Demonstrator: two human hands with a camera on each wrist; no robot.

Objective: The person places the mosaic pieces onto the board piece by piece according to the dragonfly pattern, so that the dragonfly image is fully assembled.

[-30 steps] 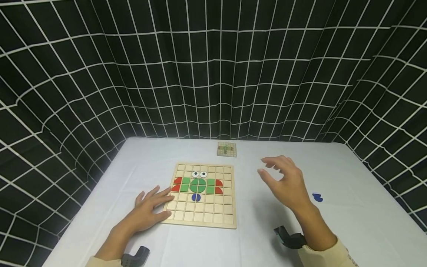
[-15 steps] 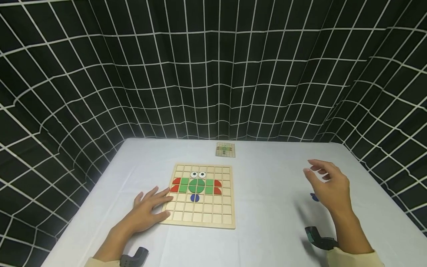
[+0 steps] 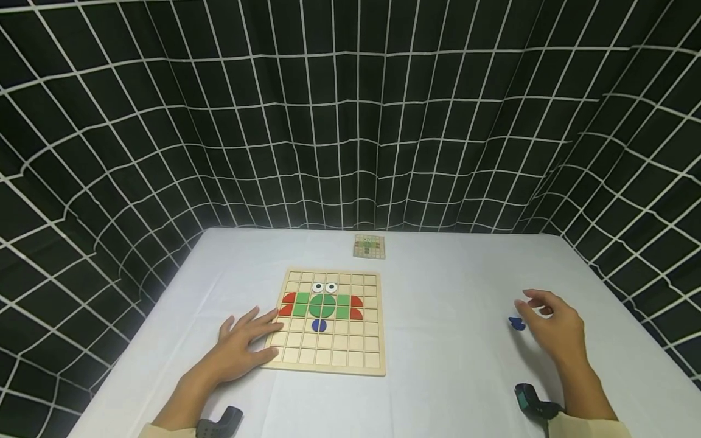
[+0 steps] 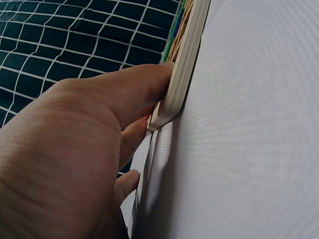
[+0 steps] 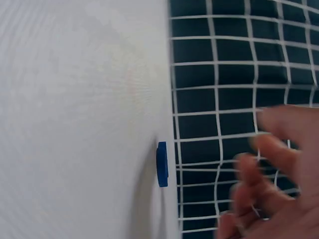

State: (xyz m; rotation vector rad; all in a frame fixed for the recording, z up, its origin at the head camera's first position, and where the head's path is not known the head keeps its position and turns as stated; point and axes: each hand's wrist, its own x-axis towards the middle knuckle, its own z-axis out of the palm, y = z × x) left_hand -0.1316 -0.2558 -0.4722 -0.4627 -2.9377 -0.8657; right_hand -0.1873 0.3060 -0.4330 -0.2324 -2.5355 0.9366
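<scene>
A wooden grid board [image 3: 350, 359] lies on the white table, with red, green and blue flat pieces and two round eye pieces set in its squares. My left hand [image 3: 235, 350] rests at the board's left edge, fingers spread and thumb on the near left corner, as the left wrist view also shows. My right hand [image 3: 558, 328] hovers over the right side of the table, fingers bent and apart, holding nothing. Just left of its fingertips lie small blue pieces [image 3: 516, 323], overlapping each other. In the right wrist view a blue piece [image 5: 162, 164] is seen edge-on, apart from the fingers.
A small pattern card [image 3: 369, 246] showing a similar figure lies behind the board, near the table's far edge. Black cloth with a white grid [image 3: 350, 140] surrounds the table [image 3: 438, 292] at the back and sides.
My right hand has moved right from beside the board and come lower, close to the blue pieces. My left hand has stayed at the board's edge.
</scene>
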